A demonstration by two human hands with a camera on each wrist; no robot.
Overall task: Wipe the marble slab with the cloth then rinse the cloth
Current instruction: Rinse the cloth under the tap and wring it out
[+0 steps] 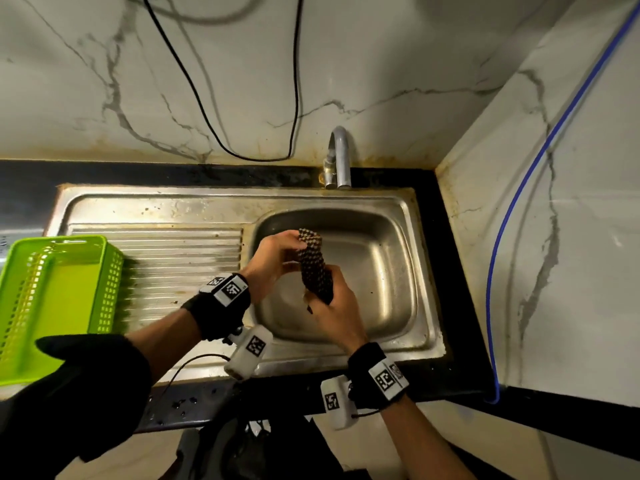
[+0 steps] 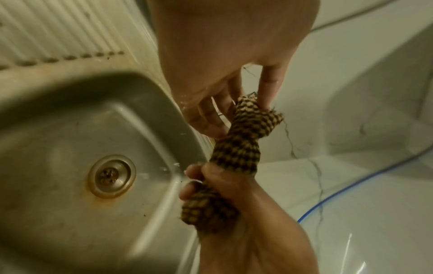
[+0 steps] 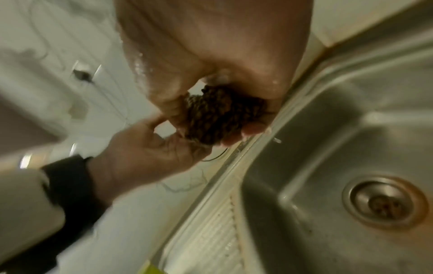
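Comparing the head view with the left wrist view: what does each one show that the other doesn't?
Only the head view shows the tap, with no water visible running from it, the green basket on the drainboard, the black cable on the wall and both wrist straps. Only the left wrist view shows the drain, rust-stained round its rim, and loose threads at the cloth's top end. Both show the checked cloth twisted into a rope over the sink basin, the left hand pinching its upper end, the right hand gripping its lower end.
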